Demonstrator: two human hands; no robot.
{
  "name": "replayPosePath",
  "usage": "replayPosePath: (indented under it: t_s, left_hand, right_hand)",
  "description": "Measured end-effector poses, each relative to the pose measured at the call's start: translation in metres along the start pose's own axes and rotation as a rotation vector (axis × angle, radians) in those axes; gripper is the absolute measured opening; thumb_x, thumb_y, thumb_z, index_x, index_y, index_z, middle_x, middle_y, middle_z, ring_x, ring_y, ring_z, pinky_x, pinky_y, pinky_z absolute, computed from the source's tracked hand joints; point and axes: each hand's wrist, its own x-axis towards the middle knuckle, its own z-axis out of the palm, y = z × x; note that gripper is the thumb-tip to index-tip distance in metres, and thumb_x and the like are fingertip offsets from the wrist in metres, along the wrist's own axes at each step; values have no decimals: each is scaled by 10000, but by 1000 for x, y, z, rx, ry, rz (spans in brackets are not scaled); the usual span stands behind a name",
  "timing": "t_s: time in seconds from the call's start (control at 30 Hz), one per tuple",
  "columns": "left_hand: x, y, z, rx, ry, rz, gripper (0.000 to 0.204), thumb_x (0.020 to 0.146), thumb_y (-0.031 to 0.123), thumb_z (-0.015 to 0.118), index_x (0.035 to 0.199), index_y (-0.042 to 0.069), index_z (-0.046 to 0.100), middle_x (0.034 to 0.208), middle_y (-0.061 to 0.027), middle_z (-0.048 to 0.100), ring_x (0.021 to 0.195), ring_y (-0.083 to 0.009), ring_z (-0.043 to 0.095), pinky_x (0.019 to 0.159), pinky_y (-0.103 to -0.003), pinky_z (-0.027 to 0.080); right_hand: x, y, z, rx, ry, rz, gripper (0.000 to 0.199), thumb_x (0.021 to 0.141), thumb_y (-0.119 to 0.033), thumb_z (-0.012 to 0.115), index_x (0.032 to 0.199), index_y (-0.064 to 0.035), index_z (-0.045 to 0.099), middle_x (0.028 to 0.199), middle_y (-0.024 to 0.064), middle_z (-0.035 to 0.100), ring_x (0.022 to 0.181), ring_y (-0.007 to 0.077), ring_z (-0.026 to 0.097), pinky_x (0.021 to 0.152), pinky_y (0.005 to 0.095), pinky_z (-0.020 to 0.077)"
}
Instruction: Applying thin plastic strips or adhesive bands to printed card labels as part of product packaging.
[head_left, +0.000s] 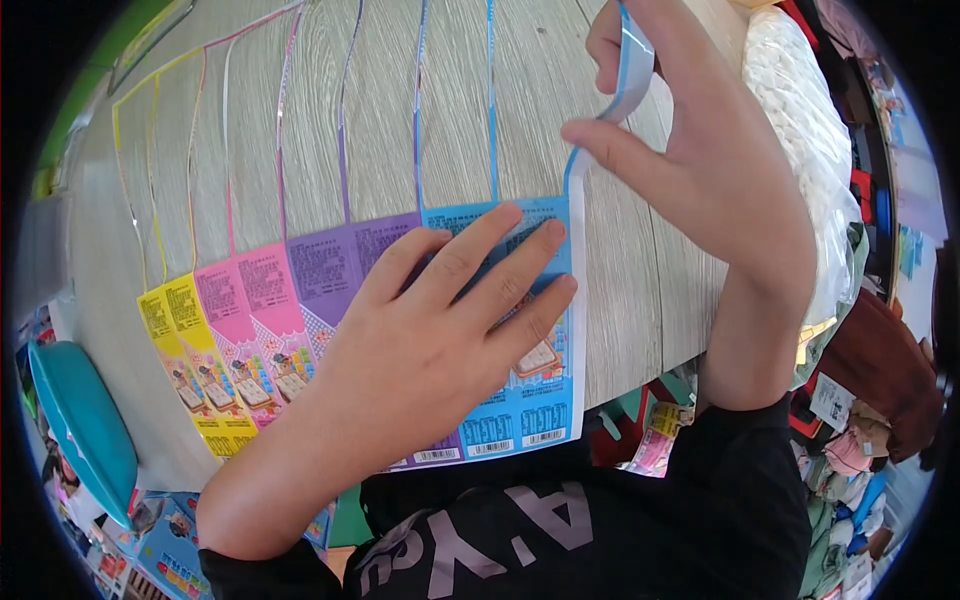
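A printed label sheet (265, 290) with upright panels in yellow, pink, purple and blue lies near the table's front edge. My left hand (430, 330) rests flat across its purple and blue panels, fingers spread, covering part of the print. Thin coloured strips (418, 130) run from the sheet's far edge up the table, some joined by a crosswise strip at the top left. At the upper right, my right hand (700, 150) is bent around a narrow white-and-blue strip (632, 75). That strip curls up from the sheet's right corner, past the thumb, to the fingers.
The table (640, 290) has a grey wood-grain top. A white bundle in clear plastic (795, 130) sits along its right side. A teal basin (80, 420) stands at the left, above a blue printed box (175, 550). Assorted cloth and packages (850, 460) crowd the lower right.
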Motion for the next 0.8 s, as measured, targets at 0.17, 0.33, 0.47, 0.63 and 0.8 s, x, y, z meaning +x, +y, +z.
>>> replayPosePath:
  t_s: [0.17,0.33,0.47,0.63,0.8]
  left_hand:
    - [0,2,-2,14,1,7,553,768,129,728,1315,205,692,1556,-22,539,1429,-281,492,1080,-465,431]
    - [0,1,-4,5,-24,-5,561,759,137,744,1314,204,695,1566,-21,527,1438,-280,481,1086,-468,427]
    - [0,3,-5,8,-10,0,574,745,144,761,1312,207,699,1553,-21,539,1433,-284,486,1092,-462,418]
    - [2,3,-3,10,6,9,582,738,141,761,1313,203,701,1541,-28,552,1421,-289,499,1089,-457,414]
    - [3,3,-5,1,-12,-1,601,727,139,763,1321,199,699,1539,-34,556,1418,-286,503,1090,-456,414]
  right_hand:
    - [-8,10,2,-39,26,6,761,930,-51,701,1587,2,320,1017,141,552,901,307,635,848,376,529]
    - [3,-24,7,252,56,377,609,939,-63,684,1498,-46,442,986,168,634,826,244,667,627,322,519]
    - [-19,35,22,62,78,-161,489,943,-153,730,1390,-64,554,955,52,646,852,148,620,703,284,517]
    - [-20,41,12,-104,-131,-244,534,861,-127,765,1365,-74,597,998,110,634,913,256,625,825,386,528]
    - [-25,34,17,-174,-157,-246,414,858,-115,741,1258,-65,647,985,121,633,915,293,646,821,407,532]
